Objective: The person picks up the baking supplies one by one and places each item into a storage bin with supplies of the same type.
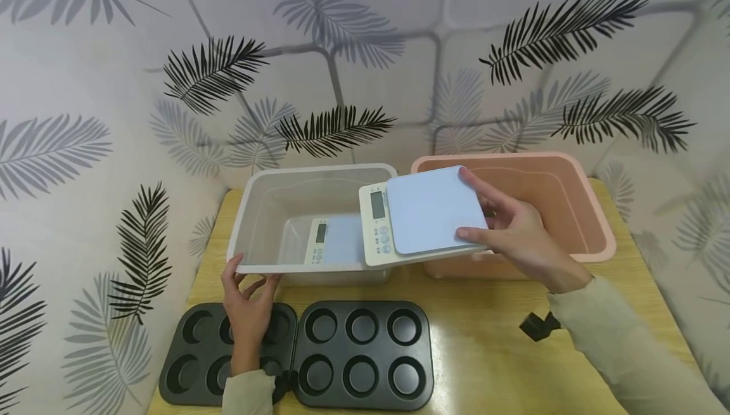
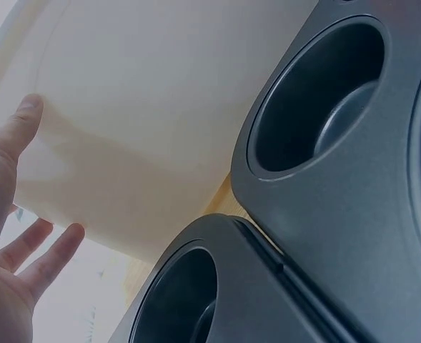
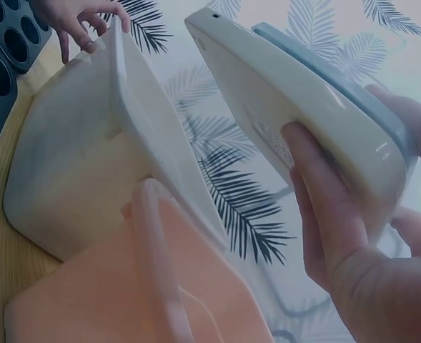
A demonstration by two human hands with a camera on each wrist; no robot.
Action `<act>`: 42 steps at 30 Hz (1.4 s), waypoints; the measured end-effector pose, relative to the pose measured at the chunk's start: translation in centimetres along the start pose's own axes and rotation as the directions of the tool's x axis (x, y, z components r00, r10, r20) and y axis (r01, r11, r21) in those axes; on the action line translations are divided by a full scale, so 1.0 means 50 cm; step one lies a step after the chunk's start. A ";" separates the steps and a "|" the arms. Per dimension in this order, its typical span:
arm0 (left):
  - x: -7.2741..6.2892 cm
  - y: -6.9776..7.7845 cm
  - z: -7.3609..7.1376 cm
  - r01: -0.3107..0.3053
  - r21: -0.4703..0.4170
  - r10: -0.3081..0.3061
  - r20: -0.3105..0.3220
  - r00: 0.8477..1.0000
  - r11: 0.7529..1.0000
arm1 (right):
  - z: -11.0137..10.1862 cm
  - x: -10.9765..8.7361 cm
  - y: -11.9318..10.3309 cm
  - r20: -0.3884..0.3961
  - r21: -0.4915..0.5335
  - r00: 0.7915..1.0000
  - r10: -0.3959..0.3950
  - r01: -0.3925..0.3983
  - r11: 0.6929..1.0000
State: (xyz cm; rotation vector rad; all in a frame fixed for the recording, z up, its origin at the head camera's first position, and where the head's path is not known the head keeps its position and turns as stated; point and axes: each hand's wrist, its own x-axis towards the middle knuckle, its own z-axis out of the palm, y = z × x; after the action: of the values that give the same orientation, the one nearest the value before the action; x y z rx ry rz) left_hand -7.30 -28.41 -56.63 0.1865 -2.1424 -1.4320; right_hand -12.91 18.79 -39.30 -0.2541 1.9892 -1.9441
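My right hand grips a white kitchen scale by its right end, fingers beneath it and thumb on top. The scale is tilted and held in the air over the front right of the white plastic bin, with its display toward the left. A second kitchen scale lies inside that bin, partly hidden by the front rim and the held scale. My left hand holds the bin's front left corner at the rim. In the right wrist view, the held scale's underside faces the camera, with fingers against it.
A pink plastic bin stands to the right of the white one. Two dark muffin tins lie side by side in front, the left one partly under my left arm. A small black object shows by my right sleeve. Leaf-patterned wall covering rises behind.
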 end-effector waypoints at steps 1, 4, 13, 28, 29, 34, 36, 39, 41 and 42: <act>0.000 -0.001 0.000 0.003 0.001 -0.003 0.000 1.000 1.000 | 0.003 0.004 0.001 0.004 0.009 1.000 -0.004 0.004 1.000; -0.001 -0.004 0.000 0.004 0.003 -0.004 0.000 1.000 1.000 | 0.012 0.019 0.006 0.020 0.026 1.000 -0.016 0.015 1.000; 0.000 -0.005 0.000 -0.006 0.014 0.006 0.006 1.000 1.000 | 0.043 0.063 0.022 0.015 -0.035 1.000 0.006 -0.005 0.999; -0.001 -0.015 0.001 -0.038 0.001 0.038 0.003 0.999 0.999 | 0.090 0.112 0.032 -0.010 -0.013 0.999 0.044 -0.044 0.999; -0.001 -0.015 0.001 -0.040 -0.002 0.040 0.001 0.999 0.999 | 0.094 0.116 0.031 -0.015 -0.019 0.999 0.044 -0.045 0.999; -0.001 -0.013 0.000 -0.043 -0.008 0.043 -0.001 0.999 0.999 | 0.110 0.136 0.025 -0.025 -0.058 0.999 0.046 -0.047 0.997; -0.002 -0.011 0.001 -0.038 -0.013 0.038 0.002 0.999 0.999 | 0.116 0.142 0.023 -0.026 -0.070 0.999 0.046 -0.048 0.996; -0.002 -0.010 0.001 -0.029 -0.019 0.029 0.005 1.000 0.999 | 0.123 0.152 0.019 -0.027 -0.092 0.999 0.044 -0.047 0.995; -0.001 -0.010 0.001 -0.029 -0.021 0.029 0.006 1.000 0.999 | 0.129 0.159 0.016 -0.025 -0.109 0.999 0.038 -0.040 0.993; 0.000 -0.012 0.001 -0.031 -0.022 0.031 0.005 0.999 0.999 | 0.132 0.163 0.014 -0.026 -0.123 0.999 0.033 -0.036 0.992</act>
State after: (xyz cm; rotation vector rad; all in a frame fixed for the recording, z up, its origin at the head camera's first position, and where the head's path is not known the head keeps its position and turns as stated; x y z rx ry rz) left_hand -7.43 -28.59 -57.18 0.1408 -2.1235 -1.4388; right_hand -17.93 9.71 -40.97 -0.2269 2.1175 -1.8141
